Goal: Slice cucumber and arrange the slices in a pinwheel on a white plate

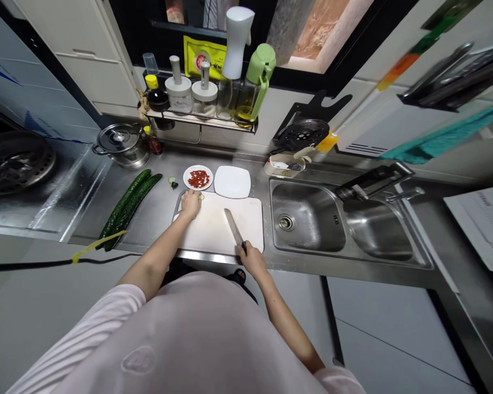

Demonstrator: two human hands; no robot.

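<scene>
On my feed from the head camera, the right hand [252,258] is closed around the handle of a knife [233,225], its fingers wrapped together on the grip. I see it at the near edge of a white cutting board [209,232], toward the right corner. The blade slants forward and to the left over the board; whether it touches the surface, I can't tell. The right forearm comes in from the lower right, angled forward and inward.

I have the left hand [191,204] at the board's far left corner, back of the hand up, fingers close together and bent down. A small pale-green piece [201,197] shows just beside its fingertips. I can't tell from here whether the fingers are clamped on anything underneath. That arm stretches out farther than the right, slanting forward and to the right from a pale sleeve.

The board lies on the steel bench [164,213]. Beyond it I see a plate of chopped red pieces [198,178] and a square white plate [232,181]; two long cucumbers [129,205] lie side by side to the left.
</scene>
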